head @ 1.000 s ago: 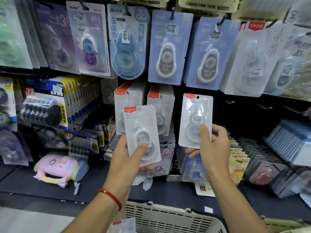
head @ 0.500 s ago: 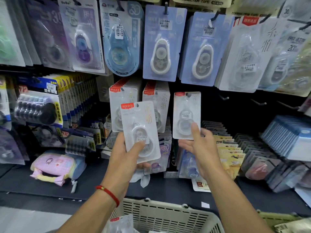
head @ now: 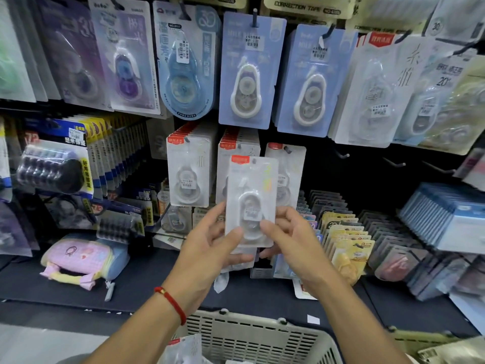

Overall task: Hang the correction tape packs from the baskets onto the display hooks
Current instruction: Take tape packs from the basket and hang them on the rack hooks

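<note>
Stationery hooks crowd the dark display wall, and one white pack (head: 284,174) hangs alone on its hook, a useful landmark. Just left of it and slightly in front, the held correction tape pack (head: 250,200) stands upright, hang-hole on top, likely ready for a hook. Left hand (head: 210,240) and right hand (head: 291,237) both pinch its lower edges. Below, the basket (head: 262,334) holds more packs, blurred.

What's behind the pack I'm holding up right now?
Behind the held pack, gripped by left hand and right hand, hang two matching white packs: a full hook and a single pack. Their lower halves are covered.
</note>
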`<state>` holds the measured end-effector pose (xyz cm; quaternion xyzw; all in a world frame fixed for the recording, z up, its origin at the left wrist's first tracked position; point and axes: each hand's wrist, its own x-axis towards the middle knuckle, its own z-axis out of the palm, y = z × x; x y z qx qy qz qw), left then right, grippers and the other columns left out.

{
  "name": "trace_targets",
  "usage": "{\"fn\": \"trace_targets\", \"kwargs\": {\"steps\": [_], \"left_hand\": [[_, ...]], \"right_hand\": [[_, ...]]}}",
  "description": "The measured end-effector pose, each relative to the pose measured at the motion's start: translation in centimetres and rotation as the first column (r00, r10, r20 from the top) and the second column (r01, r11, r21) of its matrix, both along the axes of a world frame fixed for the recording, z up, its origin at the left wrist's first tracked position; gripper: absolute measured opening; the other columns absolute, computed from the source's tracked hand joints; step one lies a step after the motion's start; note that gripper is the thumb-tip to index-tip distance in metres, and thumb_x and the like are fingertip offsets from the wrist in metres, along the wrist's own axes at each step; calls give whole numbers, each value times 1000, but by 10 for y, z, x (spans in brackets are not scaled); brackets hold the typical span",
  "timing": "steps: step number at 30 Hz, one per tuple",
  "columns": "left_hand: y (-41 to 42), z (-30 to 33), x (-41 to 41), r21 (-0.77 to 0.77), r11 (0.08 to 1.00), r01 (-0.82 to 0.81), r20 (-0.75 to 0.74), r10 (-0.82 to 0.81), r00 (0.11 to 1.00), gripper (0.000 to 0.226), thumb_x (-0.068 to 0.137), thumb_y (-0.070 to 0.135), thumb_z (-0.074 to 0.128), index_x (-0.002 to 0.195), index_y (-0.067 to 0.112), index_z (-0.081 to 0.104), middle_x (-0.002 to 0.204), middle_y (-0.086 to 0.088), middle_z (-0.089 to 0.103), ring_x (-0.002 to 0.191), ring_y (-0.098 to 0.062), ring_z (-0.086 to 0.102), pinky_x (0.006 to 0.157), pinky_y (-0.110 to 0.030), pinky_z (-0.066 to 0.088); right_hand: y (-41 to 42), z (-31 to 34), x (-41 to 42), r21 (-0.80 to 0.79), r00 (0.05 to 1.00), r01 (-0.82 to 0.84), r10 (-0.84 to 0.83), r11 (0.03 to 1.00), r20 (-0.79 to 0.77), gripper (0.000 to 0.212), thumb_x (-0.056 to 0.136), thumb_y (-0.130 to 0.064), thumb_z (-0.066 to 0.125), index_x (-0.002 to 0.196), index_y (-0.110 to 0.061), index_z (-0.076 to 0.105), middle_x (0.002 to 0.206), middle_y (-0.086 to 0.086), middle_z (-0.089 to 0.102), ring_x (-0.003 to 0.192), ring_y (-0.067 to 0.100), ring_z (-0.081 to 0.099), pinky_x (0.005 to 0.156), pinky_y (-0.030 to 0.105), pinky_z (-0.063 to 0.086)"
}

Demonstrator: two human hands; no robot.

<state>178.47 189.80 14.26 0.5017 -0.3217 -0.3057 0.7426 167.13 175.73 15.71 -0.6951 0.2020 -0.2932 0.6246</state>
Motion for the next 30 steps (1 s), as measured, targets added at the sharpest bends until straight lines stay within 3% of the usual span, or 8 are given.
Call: {"fn": "trace_targets", "kwargs": {"steps": [6,14,18,21,24,26,28,30], "left_hand": [[0,-7,5,-11,995,103,-35,-104,994,64,86,13,74,147,23,55,138,0,70,126,-23,68,95,-41,62],[0,-7,4,68,998,11,38,-13,999,51,92,-12,66,133,19,65,127,-6,75,115,-25,74,90,-47,64],[3,-4,5,90,995,-42,67,36,997,47,79,0,69,124,16,68,116,-8,77,105,-25,77,85,-43,66],[5,-11,7,208,970,-126,248,72,966,38,91,-11,65,114,19,70,109,-6,77,100,-25,76,82,-34,65],[9,-27,9,372,904,-210,533,-23,846,36,91,-4,64,106,28,69,105,2,73,96,-15,70,85,-19,55],[13,-45,10,465,859,-213,613,-139,778,34,89,-1,63,104,29,68,103,4,72,96,-9,67,82,-12,50],[16,-68,10,581,783,-223,664,-298,686,30,89,7,63,109,29,67,105,9,70,102,-11,66,88,-19,51],[21,-99,7,704,661,-258,664,-484,570,29,91,15,63,118,26,66,112,6,69,112,-20,66,95,-31,52]], "right_hand": [[-7,1,2,41,928,323,-325,946,185,12,108,-20,58,120,-23,56,103,2,77,79,17,75,52,26,57],[-8,6,-2,38,889,395,-392,918,234,22,106,-25,62,126,-16,61,98,0,81,62,23,74,51,27,57],[-15,5,0,1,895,398,-389,917,218,29,104,-35,65,128,-18,64,104,-4,81,77,21,79,62,29,63],[-28,-7,1,91,950,301,-307,949,56,23,104,-37,65,119,-20,64,111,1,78,95,16,79,76,27,63],[-39,-32,-5,171,935,270,-216,948,-280,30,104,-22,66,130,-12,55,110,10,71,93,24,77,94,42,61],[-41,-49,-12,135,896,196,-122,971,-427,22,104,-9,61,124,-1,59,96,12,67,78,23,68,78,39,63],[-37,-63,-21,25,830,64,-39,998,-556,6,104,-7,57,103,-9,62,87,11,64,69,21,62,64,32,55],[-31,-82,-29,-153,708,-147,-4,977,-706,9,103,-16,61,94,-18,61,88,7,67,74,23,66,67,30,51]]}}
